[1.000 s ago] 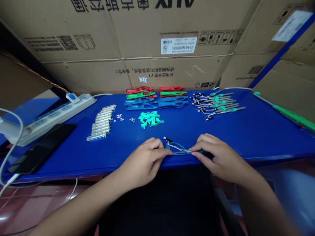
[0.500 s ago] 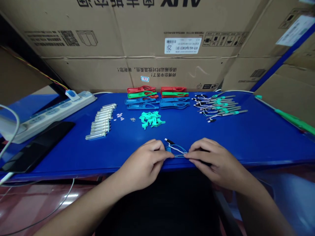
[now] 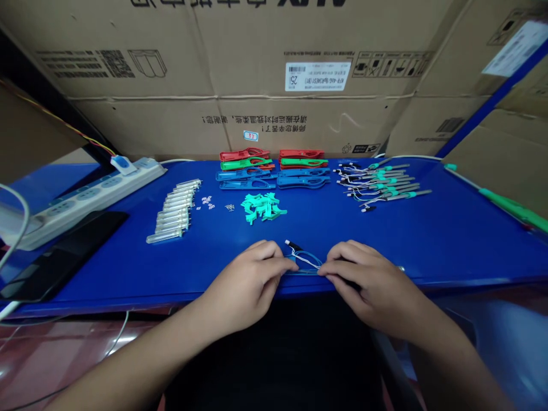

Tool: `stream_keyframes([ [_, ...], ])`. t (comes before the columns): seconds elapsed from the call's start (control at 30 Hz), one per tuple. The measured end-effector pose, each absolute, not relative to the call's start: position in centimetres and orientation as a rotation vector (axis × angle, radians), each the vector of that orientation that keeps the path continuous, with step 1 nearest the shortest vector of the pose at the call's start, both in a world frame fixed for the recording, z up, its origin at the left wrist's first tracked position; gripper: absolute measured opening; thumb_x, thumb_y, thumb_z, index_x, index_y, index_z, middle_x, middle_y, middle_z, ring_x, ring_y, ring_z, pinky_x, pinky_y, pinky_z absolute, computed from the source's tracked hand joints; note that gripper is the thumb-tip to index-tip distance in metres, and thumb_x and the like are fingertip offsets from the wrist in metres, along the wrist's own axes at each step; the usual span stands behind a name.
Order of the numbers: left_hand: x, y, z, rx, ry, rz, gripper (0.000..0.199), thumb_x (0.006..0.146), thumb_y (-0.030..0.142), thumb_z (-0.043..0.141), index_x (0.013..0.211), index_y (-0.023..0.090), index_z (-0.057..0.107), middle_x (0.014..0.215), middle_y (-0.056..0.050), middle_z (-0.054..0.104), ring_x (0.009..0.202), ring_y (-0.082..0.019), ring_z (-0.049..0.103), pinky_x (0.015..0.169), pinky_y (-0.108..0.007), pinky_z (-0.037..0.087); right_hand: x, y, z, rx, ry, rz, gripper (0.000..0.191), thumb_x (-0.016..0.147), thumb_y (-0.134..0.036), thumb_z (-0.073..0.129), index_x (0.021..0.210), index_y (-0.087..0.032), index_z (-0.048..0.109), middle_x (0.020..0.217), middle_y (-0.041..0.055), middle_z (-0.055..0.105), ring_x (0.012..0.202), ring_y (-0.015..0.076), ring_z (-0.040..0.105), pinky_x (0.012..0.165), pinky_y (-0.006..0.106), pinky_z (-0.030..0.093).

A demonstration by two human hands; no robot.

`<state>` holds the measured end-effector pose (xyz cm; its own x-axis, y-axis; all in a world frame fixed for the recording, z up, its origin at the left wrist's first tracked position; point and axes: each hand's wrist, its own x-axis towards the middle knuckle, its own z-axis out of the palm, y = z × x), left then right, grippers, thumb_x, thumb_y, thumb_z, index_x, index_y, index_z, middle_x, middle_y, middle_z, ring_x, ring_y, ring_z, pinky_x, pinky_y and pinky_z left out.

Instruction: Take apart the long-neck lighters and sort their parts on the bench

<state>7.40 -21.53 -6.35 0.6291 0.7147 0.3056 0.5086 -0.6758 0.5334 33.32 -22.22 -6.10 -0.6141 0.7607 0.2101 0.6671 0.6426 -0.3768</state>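
At the table's front edge a blue plastic shell [image 3: 303, 272] with a looped opening lies between my two hands. My left hand [image 3: 257, 274] pinches its left end, thumb and index finger pressed together. My right hand [image 3: 357, 274] is closed at the other end, where white wires [image 3: 309, 261] run under its fingertips. A small black piece with a white tip [image 3: 293, 246] ends these wires and sticks up above the shell. My fingers hide both ends of the shell, and I cannot see what else the right fingers cover.
Red, green and blue shells [image 3: 274, 168] lie stacked by the cardboard box [image 3: 252, 108]. Before them are turquoise clips [image 3: 262, 207] and clear tubes [image 3: 173, 211]. Grey rods with wires [image 3: 391, 182] lie right, a green-handled screwdriver [image 3: 509, 206] beyond. Left are a power strip [image 3: 98, 197] and a phone [image 3: 64, 257].
My left fingers have slid slightly left along the shell, baring more of its middle. The right hand keeps its closed grip, nearly unmoved. The view has shifted slightly.
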Motion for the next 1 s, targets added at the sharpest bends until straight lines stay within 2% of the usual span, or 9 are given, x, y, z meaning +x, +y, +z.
stream_keyframes([
  [0.27,7.2,-21.7,-5.4,2.616,0.940,0.537,0.037,0.094,0.004,0.041,0.113,0.018,0.070,0.090,-0.007,0.058,0.083,-0.020,0.052,0.073,-0.034,0.048,33.4,-22.4,-6.3,-1.157,-2.534,0.334,0.025,0.098,-0.016,0.047,0.107,-0.025,0.068,0.104,0.0064,0.063,0.094,0.0208,0.057,0.081,0.040,0.047],
  [0.73,6.7,-21.5,-4.8,2.692,0.955,0.419,0.042,0.090,0.000,0.044,0.116,0.020,0.070,0.092,-0.006,0.061,0.082,-0.019,0.056,0.073,-0.032,0.050,32.9,-22.3,-6.2,-1.172,-2.562,0.298,0.027,0.096,-0.014,0.045,0.107,-0.023,0.068,0.103,0.0070,0.062,0.092,0.0216,0.056,0.080,0.041,0.047],
  [1.0,6.6,-21.3,-4.2,2.770,1.020,0.424,0.034,0.090,0.009,0.049,0.109,0.022,0.074,0.090,-0.006,0.061,0.081,-0.020,0.056,0.071,-0.033,0.050,32.8,-22.0,-6.5,-1.120,-2.481,0.409,0.022,0.096,-0.018,0.049,0.106,-0.024,0.067,0.104,0.0073,0.062,0.097,0.0219,0.056,0.083,0.041,0.048],
])
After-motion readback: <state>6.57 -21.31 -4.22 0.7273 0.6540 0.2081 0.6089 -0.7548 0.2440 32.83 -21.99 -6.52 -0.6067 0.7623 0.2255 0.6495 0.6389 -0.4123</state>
